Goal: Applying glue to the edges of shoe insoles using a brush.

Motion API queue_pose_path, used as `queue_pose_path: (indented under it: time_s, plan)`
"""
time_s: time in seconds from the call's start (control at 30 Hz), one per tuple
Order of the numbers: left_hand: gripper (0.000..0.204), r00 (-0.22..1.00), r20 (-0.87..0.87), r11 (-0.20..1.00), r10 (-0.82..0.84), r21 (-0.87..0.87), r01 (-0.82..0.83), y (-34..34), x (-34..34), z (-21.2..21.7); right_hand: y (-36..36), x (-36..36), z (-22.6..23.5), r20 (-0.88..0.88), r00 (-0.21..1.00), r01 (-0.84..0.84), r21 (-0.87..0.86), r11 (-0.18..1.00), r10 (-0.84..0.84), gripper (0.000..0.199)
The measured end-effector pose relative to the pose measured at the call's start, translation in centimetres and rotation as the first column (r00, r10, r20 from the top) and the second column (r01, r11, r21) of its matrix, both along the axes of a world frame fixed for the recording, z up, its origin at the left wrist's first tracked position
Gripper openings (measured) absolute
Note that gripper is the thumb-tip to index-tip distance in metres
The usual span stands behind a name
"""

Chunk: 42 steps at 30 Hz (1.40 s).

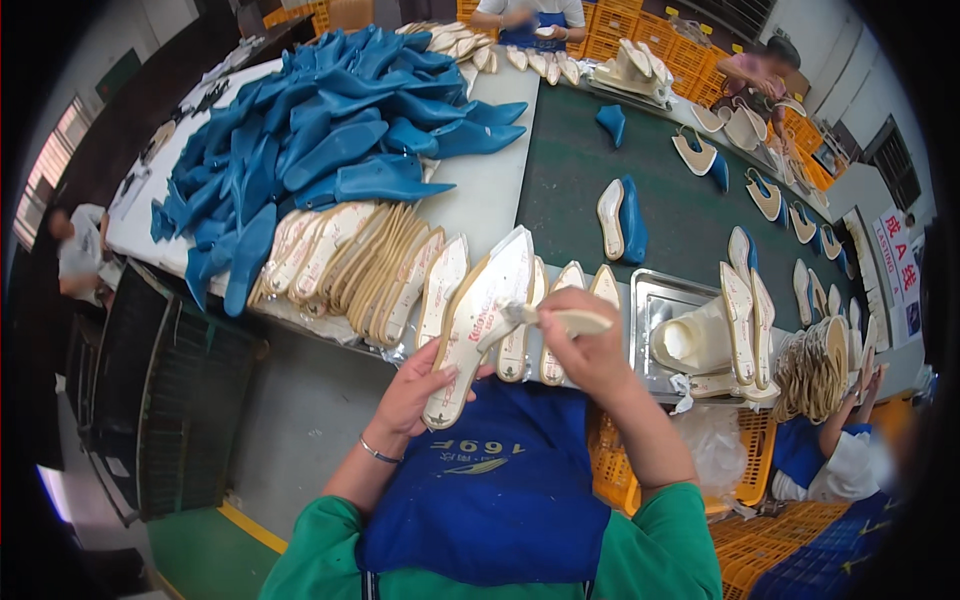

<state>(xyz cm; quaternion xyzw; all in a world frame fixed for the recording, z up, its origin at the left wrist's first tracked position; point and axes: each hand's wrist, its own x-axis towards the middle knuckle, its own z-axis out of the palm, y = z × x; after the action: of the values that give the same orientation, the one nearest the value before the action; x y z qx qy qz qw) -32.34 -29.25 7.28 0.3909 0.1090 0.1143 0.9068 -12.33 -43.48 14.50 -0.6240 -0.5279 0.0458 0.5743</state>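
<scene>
Shoe forms point(330, 140), blue plastic: one heap on the white tabletop point(490, 185), apparently massed for easy reach.

Insoles, pale point(350, 265): one row, on edge and leaning together along the table's near side, probably so that each lifts off singly.

Left hand point(412, 392): closed around the heel end of one insole point(490, 300), thumb on the upper face, fingers beneath. The insole is held above the apron point(480, 480), tilted toe away, seemingly to present its printed face and leave most of it uncovered.

Right hand point(588, 345): closed on the handle of a brush point(588, 323), fingers wrapped, bristle end at the insole's right edge; firm contact cannot be told. The grip appears to suit short strokes.

Belt point(565, 150), dark green: bears a blue form point(632, 220) beside an insole, probably as a pair.

Tray point(640, 300), metal: holds a whitish pot point(695, 335), presumably to catch drips.
</scene>
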Motion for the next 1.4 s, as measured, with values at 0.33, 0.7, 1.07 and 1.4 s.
queue_pose_path:
  time_s: [0.33, 0.7, 1.07, 1.4]
  plan:
    - [0.051, 0.999, 0.039, 0.985, 0.011, -0.170, -0.004, -0.9, 0.7, 0.4, 0.7, 1.8, -0.8, 0.072, 0.986, 0.144, 0.050, 0.988, -0.148, 0.005]
    - [0.052, 0.996, 0.078, 0.972, 0.033, -0.236, -0.014, -1.3, 1.7, -0.6, 1.3, -2.4, -1.0, 0.364, 0.930, -0.086, 0.092, 0.992, 0.046, 0.007]
    - [0.049, 0.994, -0.066, 0.996, 0.085, -0.009, -0.086, -1.9, 2.0, 0.6, 2.0, -3.0, -0.6, 0.344, 0.939, 0.007, 0.028, 1.000, -0.016, 0.010]
    - [0.051, 0.988, -0.076, 0.980, 0.132, 0.161, -0.118, -2.5, 2.3, 0.6, 3.9, 0.3, -0.9, 0.147, 0.971, 0.189, -0.003, 0.982, -0.187, 0.011]
